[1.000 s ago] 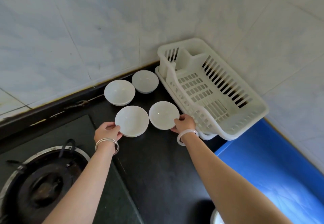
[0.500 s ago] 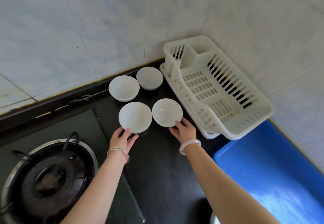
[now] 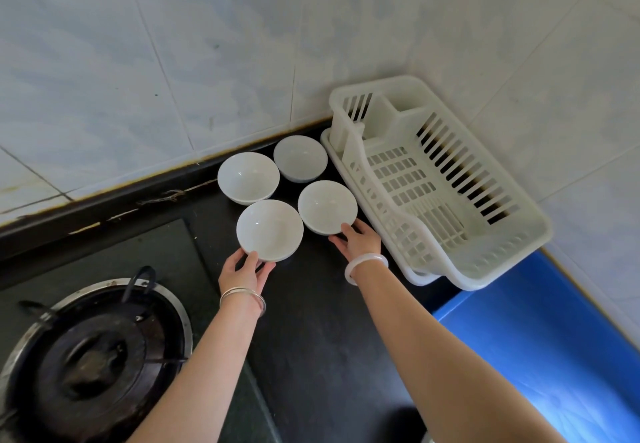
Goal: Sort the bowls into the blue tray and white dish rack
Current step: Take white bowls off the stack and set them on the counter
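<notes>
Four white bowls stand mouth-up in a tight two-by-two cluster on the black tabletop [image 3: 311, 321], all round, with no long axis to report; the near-left bowl [image 3: 269, 229] and the near-right bowl [image 3: 327, 207] sit toward the person, the far-left bowl [image 3: 248, 177] and the far-right bowl [image 3: 300, 158] by the tiled wall [image 3: 173, 61]. The left hand [image 3: 243, 271] has its grip closed on the near rim of the near-left bowl, thumb over the edge; the right hand [image 3: 360, 242] touches the near rim of the near-right bowl, fingers spread, whether it clamps the rim I cannot tell. The white dish rack [image 3: 485, 269] lies just right of the bowls, its long axis running from the wall corner toward the near right, holding nothing; the blue tray [image 3: 536, 345] beyond its near end shows no contents. A gas burner [image 3: 93, 356] occupies the near left.
</notes>
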Motion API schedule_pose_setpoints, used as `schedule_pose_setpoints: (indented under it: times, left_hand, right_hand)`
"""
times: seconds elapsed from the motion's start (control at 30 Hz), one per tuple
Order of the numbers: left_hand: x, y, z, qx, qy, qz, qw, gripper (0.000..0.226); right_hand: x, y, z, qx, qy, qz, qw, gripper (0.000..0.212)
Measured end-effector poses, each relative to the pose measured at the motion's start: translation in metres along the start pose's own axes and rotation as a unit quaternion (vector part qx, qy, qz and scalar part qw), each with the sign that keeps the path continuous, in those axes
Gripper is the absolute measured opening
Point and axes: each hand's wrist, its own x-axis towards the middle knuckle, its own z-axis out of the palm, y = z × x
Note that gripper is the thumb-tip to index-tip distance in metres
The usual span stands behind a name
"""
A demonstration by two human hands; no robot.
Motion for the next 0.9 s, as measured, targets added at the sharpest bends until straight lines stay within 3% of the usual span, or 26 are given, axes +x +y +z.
schedule_pose_setpoints:
  times: [0.5,0.67,0.9]
  left_hand:
    - [-0.001,-0.005,0.001,0.013,0.008,0.03,0.999,0.034]
    - [-0.011,-0.012,-0.006,0.063,-0.039,0.042,0.996,0.045]
    - [-0.051,-0.043,-0.023,0.202,-0.131,0.032,0.97,0.041]
  right_hand:
    - [-0.007,-0.009,0.003,-0.023,-0.034,0.032,0.999,0.044]
    - [-0.023,-0.016,-0.012,-0.073,-0.064,0.029,0.995,0.041]
    - [-0.082,-0.024,-0.067,-0.164,-0.085,-0.041,0.982,0.028]
